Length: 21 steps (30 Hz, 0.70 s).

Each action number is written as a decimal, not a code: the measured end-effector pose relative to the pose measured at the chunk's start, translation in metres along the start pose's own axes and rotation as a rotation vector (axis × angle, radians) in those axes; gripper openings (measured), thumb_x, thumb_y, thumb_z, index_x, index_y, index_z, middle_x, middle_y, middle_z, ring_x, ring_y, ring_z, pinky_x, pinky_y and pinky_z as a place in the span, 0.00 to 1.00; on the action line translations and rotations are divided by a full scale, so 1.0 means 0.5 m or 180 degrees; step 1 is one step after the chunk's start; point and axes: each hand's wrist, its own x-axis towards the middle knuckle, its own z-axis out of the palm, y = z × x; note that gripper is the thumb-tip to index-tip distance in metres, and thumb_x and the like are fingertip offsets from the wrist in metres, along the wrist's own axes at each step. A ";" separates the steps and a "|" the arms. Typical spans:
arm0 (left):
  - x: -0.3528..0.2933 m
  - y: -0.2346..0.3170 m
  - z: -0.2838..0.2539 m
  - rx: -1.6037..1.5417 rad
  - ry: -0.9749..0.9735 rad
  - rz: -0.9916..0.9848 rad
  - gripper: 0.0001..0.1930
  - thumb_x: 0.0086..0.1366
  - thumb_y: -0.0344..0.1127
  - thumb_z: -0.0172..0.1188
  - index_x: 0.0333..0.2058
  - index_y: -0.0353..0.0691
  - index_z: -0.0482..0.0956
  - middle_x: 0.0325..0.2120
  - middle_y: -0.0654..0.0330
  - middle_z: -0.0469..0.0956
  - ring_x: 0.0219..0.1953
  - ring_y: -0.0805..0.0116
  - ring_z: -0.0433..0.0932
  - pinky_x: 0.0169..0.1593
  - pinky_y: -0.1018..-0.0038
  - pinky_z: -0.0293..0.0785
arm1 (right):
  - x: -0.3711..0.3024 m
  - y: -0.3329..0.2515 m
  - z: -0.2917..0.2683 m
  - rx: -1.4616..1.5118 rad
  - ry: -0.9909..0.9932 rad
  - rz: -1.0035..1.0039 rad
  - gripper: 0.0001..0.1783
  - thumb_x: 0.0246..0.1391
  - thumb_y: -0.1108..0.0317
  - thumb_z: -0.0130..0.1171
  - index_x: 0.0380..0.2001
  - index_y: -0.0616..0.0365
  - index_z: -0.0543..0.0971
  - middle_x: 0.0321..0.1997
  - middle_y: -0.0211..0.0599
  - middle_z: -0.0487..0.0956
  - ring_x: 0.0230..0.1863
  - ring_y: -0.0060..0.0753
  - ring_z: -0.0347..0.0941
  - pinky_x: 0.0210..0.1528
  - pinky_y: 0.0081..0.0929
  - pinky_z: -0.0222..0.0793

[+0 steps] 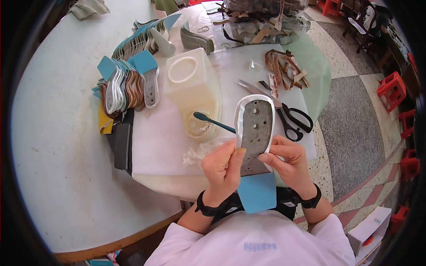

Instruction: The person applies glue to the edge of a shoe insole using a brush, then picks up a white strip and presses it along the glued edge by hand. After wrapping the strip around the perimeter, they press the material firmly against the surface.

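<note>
A shoe insole point(256, 133) is held upright in front of my chest, its grey underside with round holes toward me. A white strip of edging point(239, 116) curves round its toe end, and a blue piece point(257, 191) hangs at the other end. My left hand point(223, 166) is closed, pinching the left edge between thumb and fingers. On the opposite edge, my right hand point(290, 165) is closed too, its thumb and forefinger at the white edging. Behind the insole, a dark green brush point(217, 123) leans out of the opening of a cream plastic container point(193, 91).
Black-handled scissors point(293, 117) lie right of the insole, below brown scraps point(286, 70). Rows of insoles point(128, 86) stand at the left, near a dark block point(123, 146). A clear bag of scraps point(262, 26) sits at the back. Red stools point(391, 91) line the floor at right.
</note>
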 end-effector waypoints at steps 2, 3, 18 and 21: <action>0.002 -0.002 -0.001 0.0316 -0.0218 0.0291 0.05 0.57 0.25 0.57 0.29 0.27 0.76 0.17 0.56 0.71 0.14 0.71 0.63 0.19 0.79 0.59 | -0.001 0.003 0.003 0.0207 0.0215 -0.0063 0.08 0.46 0.74 0.63 0.33 0.62 0.81 0.26 0.30 0.73 0.26 0.17 0.64 0.26 0.16 0.58; 0.001 0.000 -0.001 0.0324 -0.0217 0.0308 0.05 0.57 0.25 0.57 0.29 0.27 0.76 0.17 0.56 0.71 0.14 0.71 0.63 0.19 0.79 0.59 | 0.001 0.005 0.005 0.0430 0.0395 -0.0118 0.08 0.47 0.75 0.63 0.34 0.62 0.81 0.27 0.29 0.73 0.27 0.17 0.64 0.27 0.15 0.57; 0.022 0.047 0.004 -0.0702 0.0076 -0.0277 0.12 0.61 0.31 0.57 0.42 0.29 0.75 0.27 0.57 0.80 0.24 0.80 0.72 0.29 0.83 0.67 | -0.005 -0.008 0.008 0.0202 0.0534 -0.0460 0.06 0.42 0.79 0.64 0.27 0.67 0.79 0.24 0.32 0.74 0.26 0.19 0.65 0.27 0.16 0.58; 0.021 0.047 0.000 -0.0069 -0.0085 -0.0333 0.10 0.62 0.29 0.55 0.40 0.30 0.76 0.23 0.60 0.78 0.24 0.82 0.70 0.28 0.84 0.65 | -0.013 -0.005 0.018 0.0177 0.0594 -0.0470 0.06 0.41 0.79 0.64 0.27 0.66 0.80 0.24 0.33 0.74 0.25 0.19 0.66 0.26 0.16 0.58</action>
